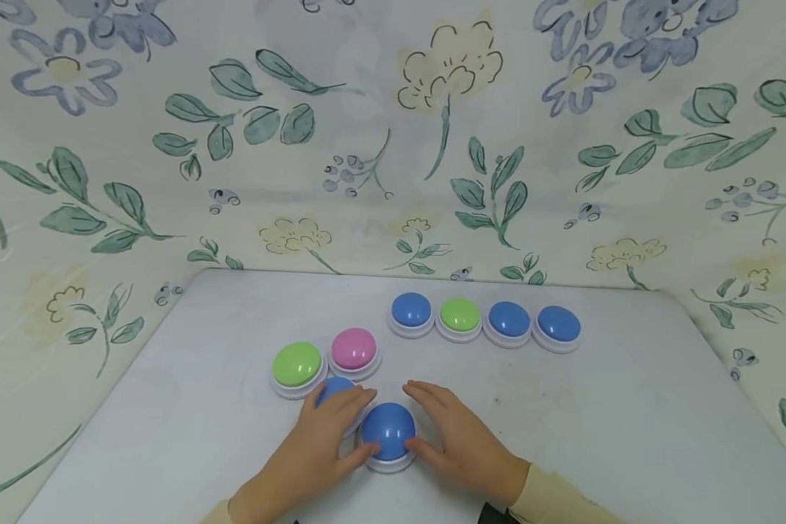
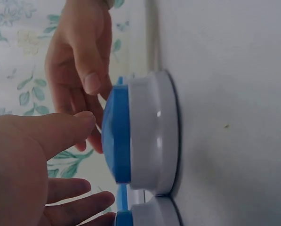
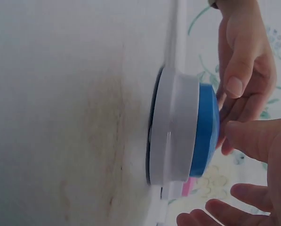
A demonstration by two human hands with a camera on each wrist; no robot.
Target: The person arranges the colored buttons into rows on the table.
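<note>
Nearest me, a blue dome push button (image 1: 388,431) on a round white base sits flat on the white table, between my two hands. On its left side my left hand (image 1: 317,437) has its fingers extended and its thumb beside the dome. These fingers partly cover a second blue button (image 1: 335,387) just behind. To the right of the near button my right hand (image 1: 461,440) is held with loosely straight fingers, its thumb by the dome's edge. In the left wrist view, the near button's white base (image 2: 154,136) rests on the table, with the thumb above the dome.
A green button (image 1: 297,364) and a pink button (image 1: 354,349) stand behind my left hand. Farther back, a row holds a blue button (image 1: 411,310), a green one (image 1: 460,315) and two more blue ones (image 1: 509,320). Floral cloth (image 1: 367,160) hangs behind the table (image 1: 629,407).
</note>
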